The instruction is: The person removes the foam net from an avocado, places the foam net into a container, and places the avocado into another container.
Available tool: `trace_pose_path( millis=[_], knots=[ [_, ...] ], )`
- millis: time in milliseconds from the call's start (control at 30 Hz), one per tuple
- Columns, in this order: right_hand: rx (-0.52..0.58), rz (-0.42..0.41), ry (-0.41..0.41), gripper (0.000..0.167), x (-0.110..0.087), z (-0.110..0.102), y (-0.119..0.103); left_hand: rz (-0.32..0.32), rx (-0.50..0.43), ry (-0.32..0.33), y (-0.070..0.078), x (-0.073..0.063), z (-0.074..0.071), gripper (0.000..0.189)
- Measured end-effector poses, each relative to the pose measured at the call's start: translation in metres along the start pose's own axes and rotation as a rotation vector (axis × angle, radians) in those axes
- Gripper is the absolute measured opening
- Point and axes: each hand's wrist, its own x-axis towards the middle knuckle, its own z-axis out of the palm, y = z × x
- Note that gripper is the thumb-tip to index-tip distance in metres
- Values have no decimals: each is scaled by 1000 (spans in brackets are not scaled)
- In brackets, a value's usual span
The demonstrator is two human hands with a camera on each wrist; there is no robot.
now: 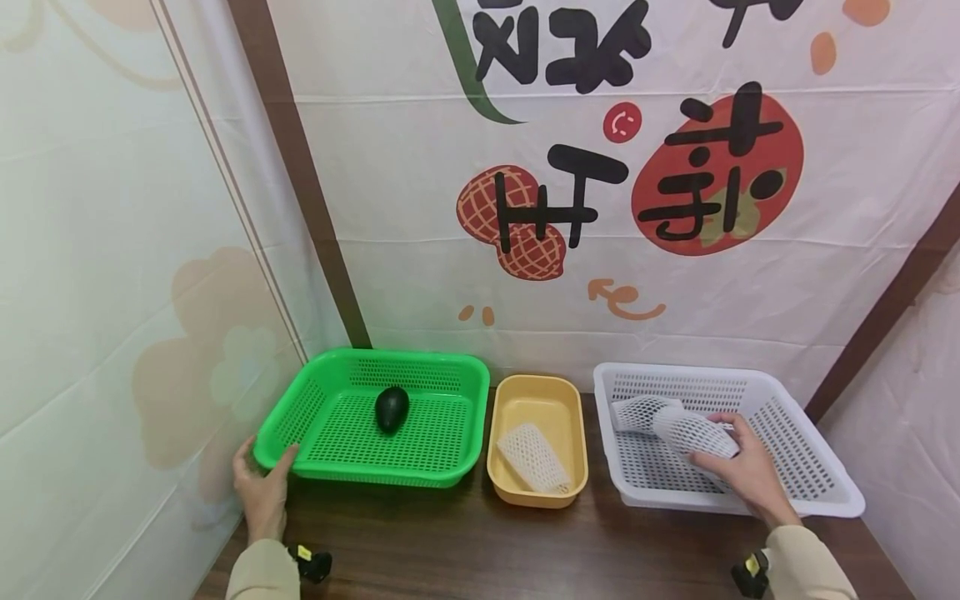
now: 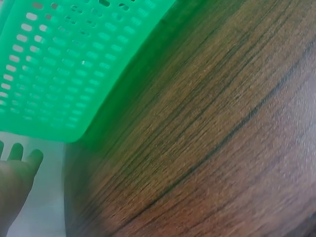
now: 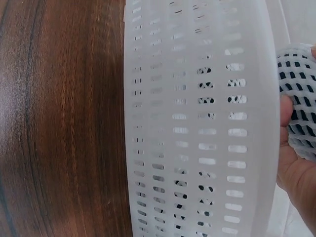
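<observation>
My right hand (image 1: 742,471) holds a white foam net sleeve (image 1: 693,433) with something dark and rounded inside, over the white basket (image 1: 843,492). Thumb and fingers curl round it; in the right wrist view the dark surface shows through the mesh of the netted item (image 3: 298,94). Another white foam-netted item (image 1: 643,413) lies beside it in that basket. At the near left corner of the green basket (image 1: 472,467) is my left hand (image 1: 262,492), thumb by the rim, its fingers loosely extended in the left wrist view. A dark oval avocado (image 1: 392,409) lies inside the green basket.
Between the two baskets stands a yellow tray (image 1: 536,500) with a white foam net sleeve (image 1: 534,458) lying in it. All three containers stand on a brown wood-grain table (image 1: 420,542). Printed white curtains (image 1: 405,208) rise close behind and on both sides.
</observation>
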Motion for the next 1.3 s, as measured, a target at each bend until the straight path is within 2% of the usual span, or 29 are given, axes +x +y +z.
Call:
trace_pose_path(
  millis=[333,633,833,1100,1300],
  knots=[
    [5,-26,-19,71,-3,4,-7,-7,41,29,10,-3,-13,78],
    [30,-38,-51,71,-6,8,-11,60,-35,6,22,-4,-17,75],
    [30,-37,-68,72,-7,10,-14,85,-23,-8,31,-4,-15,74],
    [51,-67,-73,72,-12,13,-21,114,-1,-77,46,-14,-9,72],
    [63,-56,-90,70,-14,16,-25,190,-13,-151,54,-24,0,71]
  ],
)
